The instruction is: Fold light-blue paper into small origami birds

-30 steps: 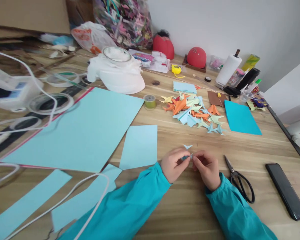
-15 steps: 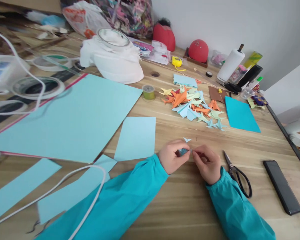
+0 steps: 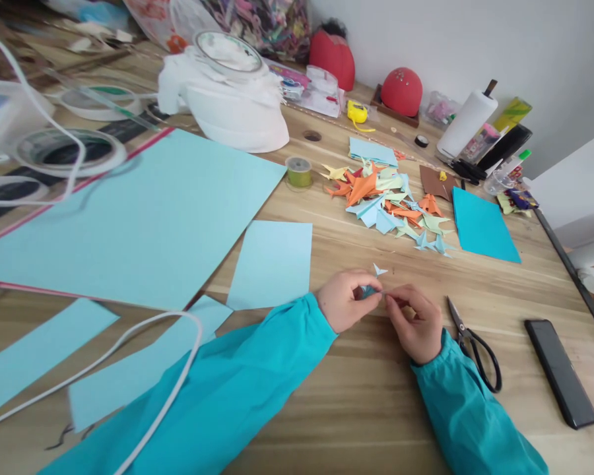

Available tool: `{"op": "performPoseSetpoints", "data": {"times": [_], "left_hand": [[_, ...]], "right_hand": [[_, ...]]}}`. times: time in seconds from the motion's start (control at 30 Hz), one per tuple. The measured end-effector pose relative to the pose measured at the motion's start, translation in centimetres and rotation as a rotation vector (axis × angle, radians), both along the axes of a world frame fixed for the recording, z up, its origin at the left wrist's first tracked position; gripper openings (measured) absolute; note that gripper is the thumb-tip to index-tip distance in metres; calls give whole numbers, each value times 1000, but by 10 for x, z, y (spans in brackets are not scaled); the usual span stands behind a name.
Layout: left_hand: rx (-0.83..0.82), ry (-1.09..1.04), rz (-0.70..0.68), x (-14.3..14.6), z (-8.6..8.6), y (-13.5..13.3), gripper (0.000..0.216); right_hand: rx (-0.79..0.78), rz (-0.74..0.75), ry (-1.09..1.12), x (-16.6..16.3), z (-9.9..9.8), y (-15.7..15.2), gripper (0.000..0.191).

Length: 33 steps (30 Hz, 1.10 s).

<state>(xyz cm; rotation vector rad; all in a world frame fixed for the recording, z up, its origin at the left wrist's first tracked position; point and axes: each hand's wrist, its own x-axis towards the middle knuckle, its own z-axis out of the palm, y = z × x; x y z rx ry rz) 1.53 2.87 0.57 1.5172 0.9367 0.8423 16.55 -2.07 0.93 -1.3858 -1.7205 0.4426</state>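
Between the fingers of my left hand (image 3: pixel 349 300) is a small light blue folded paper figure (image 3: pixel 369 289), mostly hidden by the fingers. Its forked tip shows just beyond the hand. My right hand (image 3: pixel 416 320) pinches a thin point at the near side of the same figure, thumb against forefinger. Beyond both hands lies a heap of folded paper figures (image 3: pixel 371 198) in orange, blue, green and yellow. Black-handled scissors (image 3: pixel 468 333) rest right of my right hand. A light blue paper square (image 3: pixel 272 264) is left of my left hand.
A large light blue sheet (image 3: pixel 143 218) covers the left, with cut strips (image 3: pixel 44 356) nearer me. A white cable (image 3: pixel 188 369) loops over my left sleeve. A phone (image 3: pixel 559 373) lies far right. At the back stand a thread spool (image 3: pixel 298 173) and a tape measure (image 3: pixel 357 113).
The view has shifted slightly. Both hands stay together on the folded paper figure, and its forked tip has turned a little beyond my left fingers.
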Motion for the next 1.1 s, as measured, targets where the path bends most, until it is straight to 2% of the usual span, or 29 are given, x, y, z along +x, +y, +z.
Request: {"op": "performPoseSetpoints", "data": {"times": [0.17, 0.3, 0.5, 0.6, 0.77, 1.1], "left_hand": [[-121, -5, -20, 0, 1, 1, 11], [-219, -12, -16, 0, 1, 1, 12], [-333, -32, -17, 3, 3, 2, 13], [-375, -22, -9, 3, 5, 3, 12], [-404, -50, 8, 4, 6, 3, 13], [-385, -53, 23, 4, 7, 2, 11]], "right_hand": [[29, -15, -36, -1, 0, -1, 10], [146, -23, -116, -1, -3, -1, 11], [439, 30, -469, 8, -10, -1, 17], [525, 102, -665, 14, -10, -2, 21], [567, 136, -864, 15, -1, -5, 24], [593, 147, -897, 8, 6, -6, 22]]}}
